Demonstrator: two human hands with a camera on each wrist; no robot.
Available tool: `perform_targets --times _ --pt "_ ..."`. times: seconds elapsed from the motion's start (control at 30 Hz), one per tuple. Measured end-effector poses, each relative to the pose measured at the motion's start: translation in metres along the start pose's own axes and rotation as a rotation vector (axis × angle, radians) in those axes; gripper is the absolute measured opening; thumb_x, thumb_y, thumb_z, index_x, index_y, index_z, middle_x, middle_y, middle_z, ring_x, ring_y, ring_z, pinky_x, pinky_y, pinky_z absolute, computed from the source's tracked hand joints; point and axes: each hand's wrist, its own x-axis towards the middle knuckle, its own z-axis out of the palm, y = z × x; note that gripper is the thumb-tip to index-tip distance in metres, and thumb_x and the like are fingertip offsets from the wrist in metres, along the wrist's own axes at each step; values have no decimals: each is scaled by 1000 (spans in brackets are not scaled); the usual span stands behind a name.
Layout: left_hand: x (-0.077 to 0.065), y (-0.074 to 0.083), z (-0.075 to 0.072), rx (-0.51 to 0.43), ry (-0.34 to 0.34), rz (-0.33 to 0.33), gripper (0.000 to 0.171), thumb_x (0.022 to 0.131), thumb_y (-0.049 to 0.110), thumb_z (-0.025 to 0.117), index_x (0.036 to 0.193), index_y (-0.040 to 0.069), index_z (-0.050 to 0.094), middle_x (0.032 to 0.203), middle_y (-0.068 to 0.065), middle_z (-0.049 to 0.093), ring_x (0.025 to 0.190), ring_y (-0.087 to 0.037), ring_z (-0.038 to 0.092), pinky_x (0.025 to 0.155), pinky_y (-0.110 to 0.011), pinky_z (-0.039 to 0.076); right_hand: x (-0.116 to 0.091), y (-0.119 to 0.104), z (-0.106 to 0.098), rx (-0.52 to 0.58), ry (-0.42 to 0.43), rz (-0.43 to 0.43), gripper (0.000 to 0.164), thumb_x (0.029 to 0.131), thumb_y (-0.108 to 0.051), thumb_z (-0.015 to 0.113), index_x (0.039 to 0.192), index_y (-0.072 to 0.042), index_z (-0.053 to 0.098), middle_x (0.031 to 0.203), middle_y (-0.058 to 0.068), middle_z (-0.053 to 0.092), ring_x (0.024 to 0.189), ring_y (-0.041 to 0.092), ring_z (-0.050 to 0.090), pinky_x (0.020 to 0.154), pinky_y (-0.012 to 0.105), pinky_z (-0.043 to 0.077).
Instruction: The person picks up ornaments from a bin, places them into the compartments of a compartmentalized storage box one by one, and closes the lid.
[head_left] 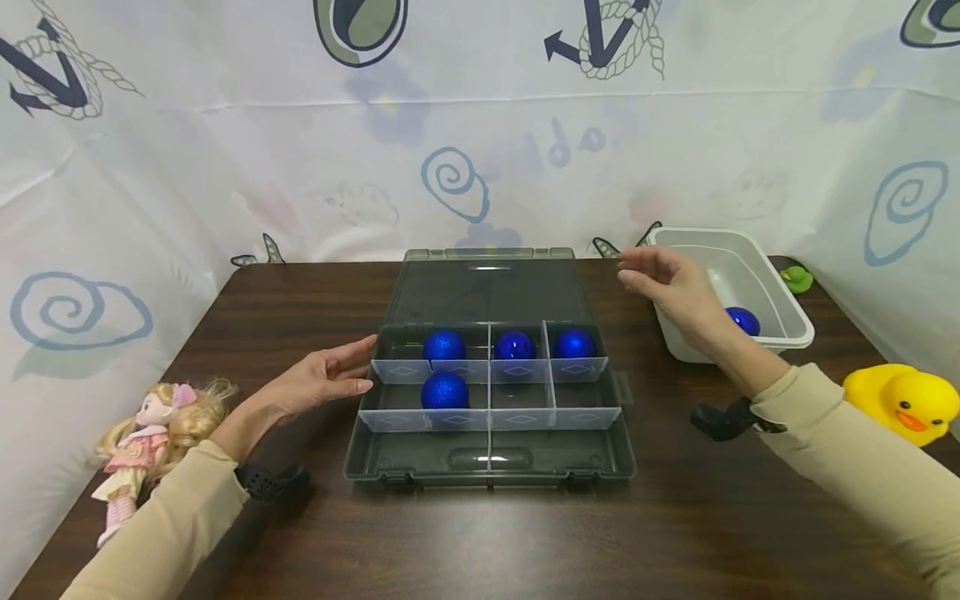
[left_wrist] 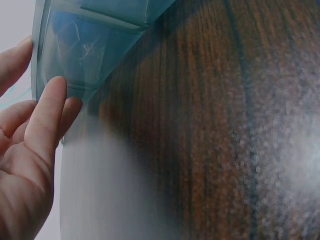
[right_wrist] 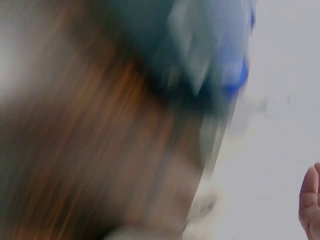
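Note:
A dark translucent divider box lies with its lid folded back. Three blue balls sit in its back row: one at left, one in the middle and one at right. Another blue ball is in the left compartment of the middle row. The fingers of my left hand rest against the box's left side. My right hand hovers, holding nothing, between the box and a white plastic bin. One blue ball shows inside the bin, partly hidden by my forearm.
A doll lies at the table's left, beside my left forearm. On the right are a yellow rubber duck and a small green toy behind the bin. A printed white curtain stands behind the dark wooden table.

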Motion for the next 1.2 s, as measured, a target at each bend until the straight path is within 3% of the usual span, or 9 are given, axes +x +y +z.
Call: perform_targets --times 0.1,0.23,0.33,0.37,0.47,0.57,0.77,0.9,1.2 --pt "0 0 0 -7 1 1 80 91 14 62 150 1 11 157 -18 8 140 -41 18 104 -43 29 -3 22 -35 -60 -8 91 44 93 -20 60 126 7 48 101 -17 59 90 -7 56 77 6 46" --pt "-1 -1 0 -12 -5 2 80 91 14 62 150 1 10 157 -18 7 140 -41 17 105 -40 30 -8 46 -69 -263 -100 198 49 94 -27 58 129 6 48 118 9 61 85 -15 50 74 3 42" --pt "-1 -1 0 -3 -7 2 81 91 15 62 150 1 10 157 -18 7 140 -41 18 105 -41 30 -12 58 -82 -388 -168 178 46 94 -24 59 128 7 51 125 29 55 83 -19 46 73 0 39" --pt "-1 -1 0 -3 -7 4 81 91 15 62 150 1 10 157 -18 7 140 -41 18 105 -42 29 -13 61 -85 -413 -186 158 45 93 -21 60 127 8 51 123 31 55 86 -13 53 73 0 38" --pt "0 -1 0 3 -6 4 81 91 15 63 150 1 10 157 -19 7 139 -42 18 104 -43 28 -13 68 -89 -460 -237 97 42 91 -13 63 124 11 53 119 32 57 96 14 64 73 0 38" --pt "0 0 0 -4 -4 2 81 90 14 63 150 0 10 157 -19 8 139 -42 18 104 -43 28 -11 72 -90 -488 -291 59 42 88 -10 66 122 12 54 117 31 59 106 41 58 76 4 41" --pt "0 -2 1 -17 -1 -2 81 90 15 63 150 1 10 157 -18 7 140 -41 18 104 -43 28 -5 75 -90 -569 -351 -27 40 81 -3 71 116 11 60 112 27 63 99 25 60 77 12 45" --pt "-1 -3 1 -13 -4 -3 81 91 15 63 150 1 10 157 -18 7 140 -42 17 104 -43 28 -3 77 -87 -640 -379 -90 35 79 -1 72 111 11 63 108 25 66 96 27 61 78 25 50" --pt "0 -1 1 -4 -4 3 81 91 15 63 150 0 10 157 -20 7 139 -42 18 104 -44 27 -6 73 -85 -667 -387 -47 36 82 -1 69 113 13 60 110 29 63 98 33 61 82 44 51"
